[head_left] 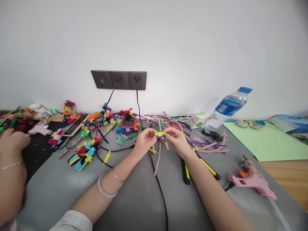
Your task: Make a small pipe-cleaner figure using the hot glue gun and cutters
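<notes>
Left hand [146, 140] and right hand [177, 141] pinch the yellow piece [159, 133], each grip closed, presumably for steadiness. The glue gun [252, 180] lies near the right edge of the bench [134, 202].

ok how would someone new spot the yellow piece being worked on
Look over the middle of the grey table, where the left hand and right hand come together. Pinched between them is a short, bright yellow piece. Unlike the yellow scrap lying on the table nearby, this one is held.
</notes>
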The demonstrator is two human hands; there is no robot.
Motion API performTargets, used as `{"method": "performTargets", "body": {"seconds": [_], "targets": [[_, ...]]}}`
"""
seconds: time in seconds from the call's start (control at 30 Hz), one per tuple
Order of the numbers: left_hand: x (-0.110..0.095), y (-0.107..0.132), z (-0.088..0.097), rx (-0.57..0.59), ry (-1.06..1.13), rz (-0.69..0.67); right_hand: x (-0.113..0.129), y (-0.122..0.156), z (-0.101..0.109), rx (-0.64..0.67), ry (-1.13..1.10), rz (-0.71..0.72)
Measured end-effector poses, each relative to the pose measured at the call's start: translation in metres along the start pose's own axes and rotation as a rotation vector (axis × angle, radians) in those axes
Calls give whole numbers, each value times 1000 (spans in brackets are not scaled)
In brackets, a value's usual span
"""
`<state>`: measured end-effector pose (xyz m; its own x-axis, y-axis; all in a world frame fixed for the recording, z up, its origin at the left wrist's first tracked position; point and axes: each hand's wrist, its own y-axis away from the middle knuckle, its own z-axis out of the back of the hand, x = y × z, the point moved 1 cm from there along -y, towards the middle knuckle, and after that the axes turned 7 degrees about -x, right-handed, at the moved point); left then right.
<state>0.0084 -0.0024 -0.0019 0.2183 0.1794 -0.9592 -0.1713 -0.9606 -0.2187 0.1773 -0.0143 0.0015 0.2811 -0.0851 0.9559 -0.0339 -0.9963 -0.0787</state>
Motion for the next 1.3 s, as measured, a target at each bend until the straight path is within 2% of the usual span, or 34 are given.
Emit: {"method": "performTargets", "body": {"seconds": [0.47, 0.83, 1.3], "targets": [[0, -1, 1, -8, 20, 6, 1, 1, 0, 31, -55, -111], [1, -1, 1, -7, 20, 5, 5, 2, -3, 51, -24, -26], [1, 0, 0, 14, 29, 9, 3, 1, -1, 34, -35, -72]]}}
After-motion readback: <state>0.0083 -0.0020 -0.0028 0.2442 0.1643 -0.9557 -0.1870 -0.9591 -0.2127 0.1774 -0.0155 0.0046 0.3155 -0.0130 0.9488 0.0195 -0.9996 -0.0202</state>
